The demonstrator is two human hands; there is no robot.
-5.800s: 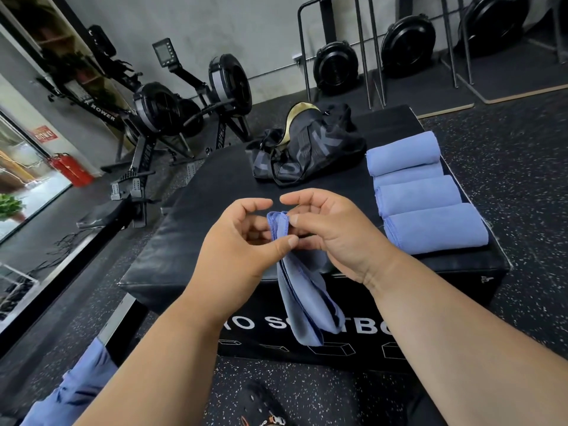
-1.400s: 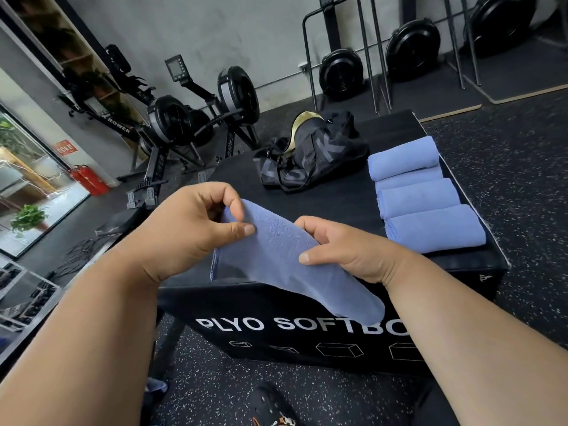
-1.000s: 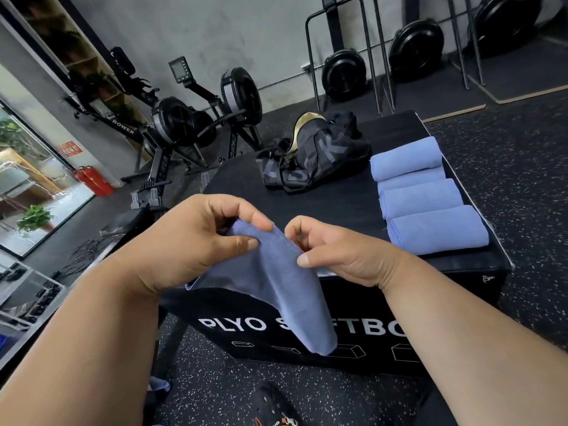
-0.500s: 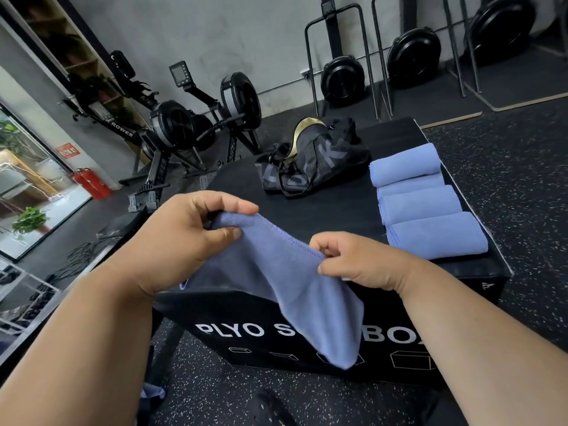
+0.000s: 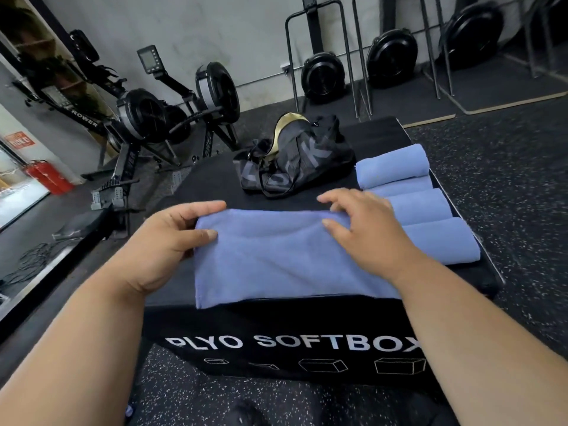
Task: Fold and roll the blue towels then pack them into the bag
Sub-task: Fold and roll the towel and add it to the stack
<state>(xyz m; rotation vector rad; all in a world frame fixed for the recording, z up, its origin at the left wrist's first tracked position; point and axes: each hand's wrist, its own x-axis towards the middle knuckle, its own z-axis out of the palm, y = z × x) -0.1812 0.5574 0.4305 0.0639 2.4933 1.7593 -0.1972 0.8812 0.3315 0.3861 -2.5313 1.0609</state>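
Gym floor, rowing machines at far left; black padded box serves as your bench. Blue towel lies flat on its near edge, the lower hem drooping slightly over the front. Your left hand pinches the far-left corner, thumb on top and fingers curled round the edge. Your right hand rests spread on the far-right part, fingers fairly straight, pressing the cloth down.

Handling, as a judgement: light, soft, limp cloth; it should not hold shape unsupported, and it may creep on the smooth vinyl. Take it by corners or hems, keep a palm on it while folding.

Four rolled towels sit in a row at right, touching each other. Black bag lies far centre, just beside the farthest roll.

Change: half a second ago the towel hung in the air between both hands, which pinched it; now it is laid out and the right hand has flattened.
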